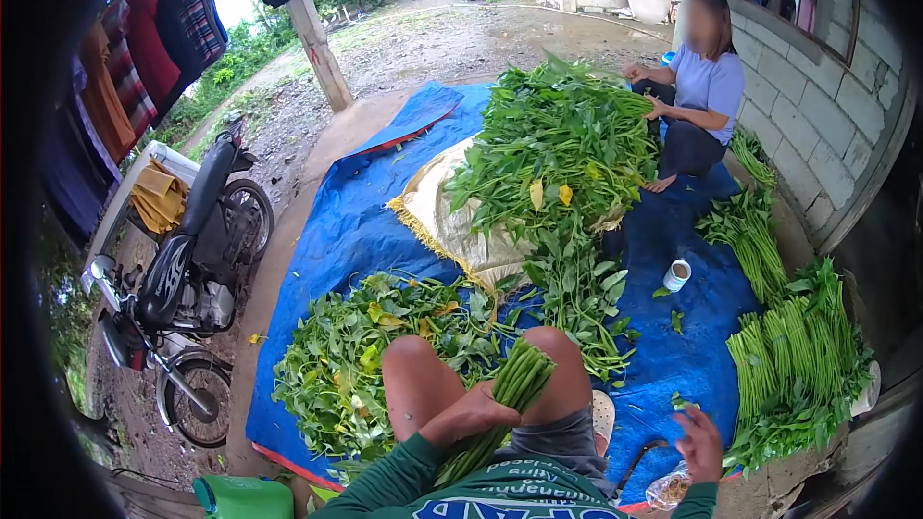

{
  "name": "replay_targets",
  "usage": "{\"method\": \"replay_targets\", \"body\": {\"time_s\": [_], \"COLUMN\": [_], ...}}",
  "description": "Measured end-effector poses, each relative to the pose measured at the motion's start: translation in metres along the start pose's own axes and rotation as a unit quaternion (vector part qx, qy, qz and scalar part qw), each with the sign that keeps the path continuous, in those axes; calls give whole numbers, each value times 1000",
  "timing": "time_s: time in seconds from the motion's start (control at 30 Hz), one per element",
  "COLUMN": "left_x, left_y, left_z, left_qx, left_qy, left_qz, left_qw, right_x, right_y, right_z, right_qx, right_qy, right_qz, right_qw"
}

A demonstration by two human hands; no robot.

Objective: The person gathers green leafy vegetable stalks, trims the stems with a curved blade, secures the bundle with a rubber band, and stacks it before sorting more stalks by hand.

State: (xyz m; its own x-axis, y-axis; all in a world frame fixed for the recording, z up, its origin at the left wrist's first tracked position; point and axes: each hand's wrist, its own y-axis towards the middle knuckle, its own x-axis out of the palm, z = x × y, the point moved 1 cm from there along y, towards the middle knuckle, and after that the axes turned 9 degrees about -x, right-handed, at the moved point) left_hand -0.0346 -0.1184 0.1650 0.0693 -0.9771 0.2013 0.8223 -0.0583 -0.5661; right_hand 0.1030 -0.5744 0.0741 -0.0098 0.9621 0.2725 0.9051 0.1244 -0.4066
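Within the left grip [478, 410] lie bundled stems [524, 376].

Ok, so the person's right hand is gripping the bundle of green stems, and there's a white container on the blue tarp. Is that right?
Not quite: in the head view, the left hand grips the bundle of green stems; the right hand is apart from it. The white container is indeed on the blue tarp.

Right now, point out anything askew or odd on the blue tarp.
A few yellow leaves stand out against the big green heap, and the blue tarp looks folded over at its far left instead of lying flat.
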Motion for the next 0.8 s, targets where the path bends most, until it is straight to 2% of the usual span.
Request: {"method": "replay_targets", "body": {"time_s": [0.03,0.13,0.17,0.2,0.27,0.33,0.37,0.47,0.57,0.67,0.77,0.8], "left_x": [4,7,10,13,15,18,19,4,7,8,5,12], "left_y": [-4,-3,-4,-5,-9,-17,-20,-4,-10,-7,3,-4], "left_z": [4,-1,-5,-7,-6,3,7,-24,-17,-19,-30,-27], "left_qx": [10,31,41,54,81,103,83,113,59,46,29,40], "left_qy": [-2,-5,-15,-24,-15,22,37,89,112,96,190,186], "left_qz": [-3,10,-10,-26,-36,-29,-29,-23,28,3,31,82], "left_qw": [1000,999,999,998,996,994,995,989,992,994,981,978], "right_x": [45,164,216,230,265,299,308,316,324,322,316,313], "right_y": [-4,-23,-48,-41,-29,-26,-24,-20,-22,-23,-19,-18], "right_z": [-11,-19,-33,-7,21,18,20,31,33,40,50,52], "right_qx": [-21,42,129,127,71,-8,-31,-16,-35,-65,-65,-56], "right_qy": [-103,-181,-133,-87,-49,-52,-49,-14,5,-12,11,19], "right_qz": [-120,-357,-332,-363,-402,-407,-405,-387,-363,-341,-341,-343], "right_qw": [987,916,925,919,911,912,912,922,931,938,938,938]}}
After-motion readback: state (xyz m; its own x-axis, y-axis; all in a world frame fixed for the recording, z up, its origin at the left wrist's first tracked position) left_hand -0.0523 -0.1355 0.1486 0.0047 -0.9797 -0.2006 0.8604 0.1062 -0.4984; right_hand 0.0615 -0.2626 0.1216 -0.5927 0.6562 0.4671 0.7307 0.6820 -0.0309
